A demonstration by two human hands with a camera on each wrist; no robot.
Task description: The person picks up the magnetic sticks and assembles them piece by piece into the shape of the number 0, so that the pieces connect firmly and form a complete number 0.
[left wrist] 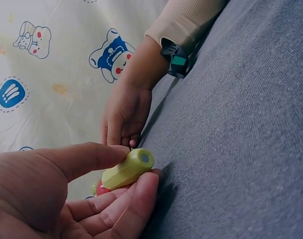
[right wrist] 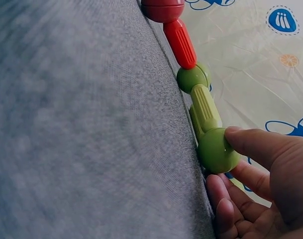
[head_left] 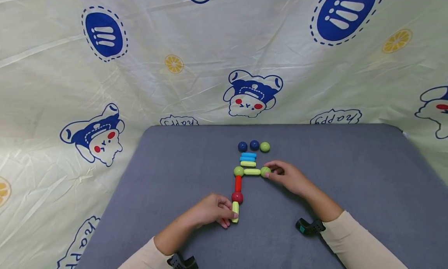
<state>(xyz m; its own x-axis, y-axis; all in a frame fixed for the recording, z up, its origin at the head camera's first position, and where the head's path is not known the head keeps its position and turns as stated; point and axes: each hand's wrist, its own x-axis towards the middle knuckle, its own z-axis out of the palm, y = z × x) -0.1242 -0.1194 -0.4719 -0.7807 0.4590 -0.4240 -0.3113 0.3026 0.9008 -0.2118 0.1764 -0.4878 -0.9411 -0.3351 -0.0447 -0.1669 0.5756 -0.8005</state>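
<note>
Balls and rods are joined in an L-shaped chain on the grey table. My left hand (head_left: 215, 210) pinches the yellow-green magnetic rod (left wrist: 126, 169) between thumb and fingers; a grey disc shows in its near end. The rod's far end meets the red ball (head_left: 237, 197). From there a red rod (head_left: 238, 184) leads up to a green corner ball (head_left: 239, 171), and a second yellow-green rod (head_left: 252, 172) runs right. At that rod's end my right hand (head_left: 288, 176) holds a green ball (right wrist: 218, 150) with thumb and fingers.
Behind the chain lie two blue rods (head_left: 248, 157) and a loose yellow-green rod (head_left: 248, 164). Farther back sit two dark blue balls (head_left: 242, 146) and a green ball (head_left: 265, 146) in a row. A printed cloth (head_left: 203, 90) hangs behind the table (head_left: 350, 164).
</note>
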